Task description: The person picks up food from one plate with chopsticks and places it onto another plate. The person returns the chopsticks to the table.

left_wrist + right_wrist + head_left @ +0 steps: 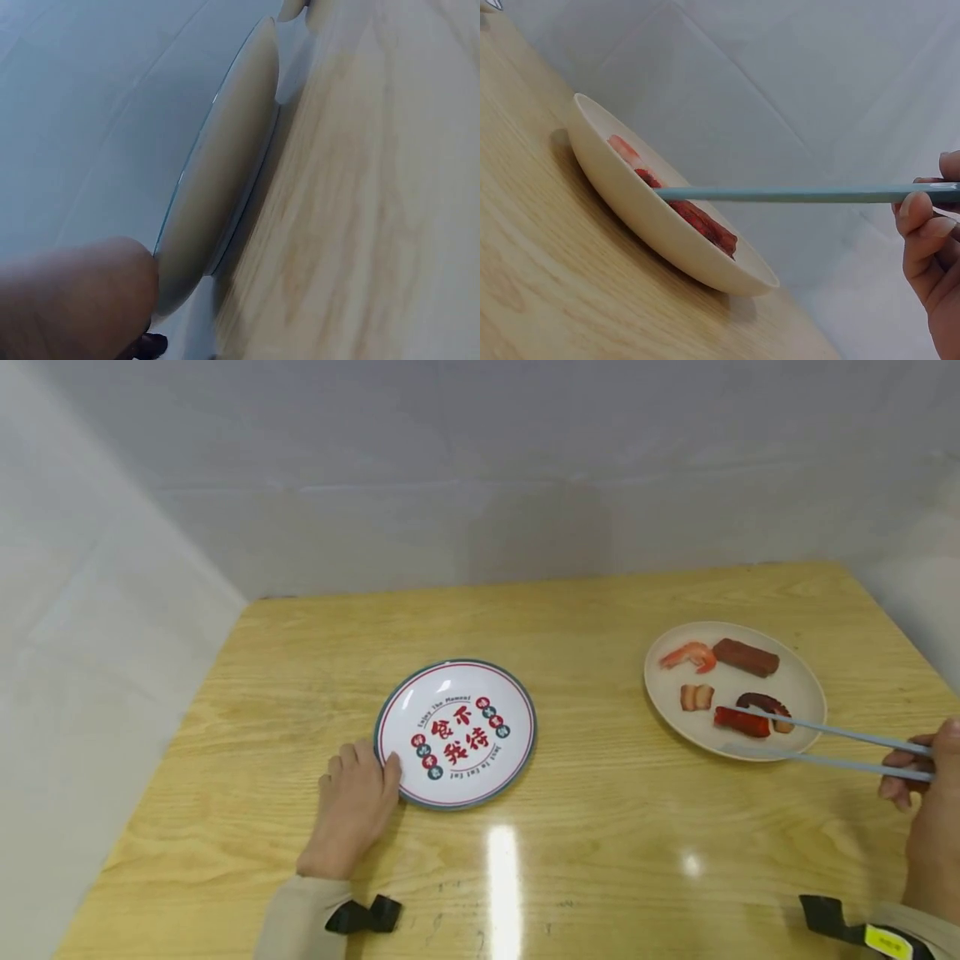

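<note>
My left hand holds the near-left rim of a white plate with a green edge and red characters, thumb on top of the rim. In the left wrist view that plate shows from the side, low over the wood. At the right, my right hand grips a pair of pale blue chopsticks. Their tips are spread over a cream plate, one overlapping a red food piece, the other nearer the front rim. A dark octopus tentacle lies beside the red piece.
Also on the cream plate are a shrimp, a brown slab of meat and a small striped meat piece. Both plates are on a wooden table. White sheeting hangs behind it and at the sides.
</note>
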Action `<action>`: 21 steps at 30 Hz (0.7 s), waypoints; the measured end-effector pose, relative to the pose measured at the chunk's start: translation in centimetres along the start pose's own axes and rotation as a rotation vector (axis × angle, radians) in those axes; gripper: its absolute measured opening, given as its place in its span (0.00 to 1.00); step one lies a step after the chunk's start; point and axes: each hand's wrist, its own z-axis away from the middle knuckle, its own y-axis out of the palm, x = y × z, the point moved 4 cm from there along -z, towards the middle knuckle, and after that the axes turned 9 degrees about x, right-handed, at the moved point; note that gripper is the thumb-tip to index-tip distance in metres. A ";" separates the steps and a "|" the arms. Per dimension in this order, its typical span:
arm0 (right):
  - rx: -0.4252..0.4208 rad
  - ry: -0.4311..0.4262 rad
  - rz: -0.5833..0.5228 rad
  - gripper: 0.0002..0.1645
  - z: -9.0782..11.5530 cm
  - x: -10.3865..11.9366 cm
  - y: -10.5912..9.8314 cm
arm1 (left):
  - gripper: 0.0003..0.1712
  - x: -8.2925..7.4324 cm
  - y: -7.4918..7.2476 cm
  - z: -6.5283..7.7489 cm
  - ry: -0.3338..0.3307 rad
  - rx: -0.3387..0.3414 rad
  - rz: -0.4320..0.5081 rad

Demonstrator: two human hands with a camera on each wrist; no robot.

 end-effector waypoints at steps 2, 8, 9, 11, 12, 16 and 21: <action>-0.008 0.016 0.150 0.20 -0.2 -0.7 -0.5 | 0.25 0.0 0.1 -0.1 0.015 -0.016 -0.006; -0.013 0.093 0.380 0.20 -0.3 -1.7 -1.0 | 0.24 0.0 0.2 -0.1 0.045 -0.036 -0.029; -0.010 0.086 0.374 0.20 -0.2 -1.5 -0.8 | 0.24 0.1 0.2 -0.1 0.044 -0.036 -0.031; 0.002 0.051 0.312 0.21 -0.1 -0.9 -0.4 | 0.24 0.1 0.1 -0.2 0.042 -0.035 -0.032; 0.006 0.035 0.292 0.21 -0.1 -0.6 -0.3 | 0.24 0.1 0.1 -0.2 0.041 -0.036 -0.029; 0.010 -0.027 0.295 0.22 0.0 -0.7 -0.4 | 0.23 0.1 0.0 -0.2 0.042 -0.037 -0.015; 0.002 -0.026 0.381 0.19 -0.5 -2.7 -1.4 | 0.23 0.2 0.1 -0.1 0.040 -0.036 -0.002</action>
